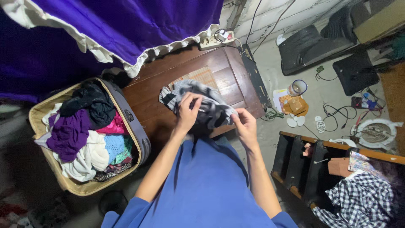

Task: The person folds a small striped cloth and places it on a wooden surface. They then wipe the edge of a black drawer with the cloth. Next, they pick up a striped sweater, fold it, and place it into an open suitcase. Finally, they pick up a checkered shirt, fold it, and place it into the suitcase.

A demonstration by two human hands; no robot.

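both hands, left hand [187, 110] and right hand [244, 123], pinch grey striped garment [198, 101] over wooden table [156, 90], flattening it; open suitcase [139, 135] alongside.

The checked cloth [358, 202] runs off the lower right edge, and the suitcase's [139, 139] lower layers lie buried.

Open suitcase [139, 135] left of wooden table [147, 99], stuffed with mixed clothes [86, 139]. Purple curtain [126, 25] above. Power strip [213, 40] at table's far edge. Checked cloth [363, 200] over dark shelf unit [295, 162] right. Cables [337, 112], glass mug [298, 88] on floor.
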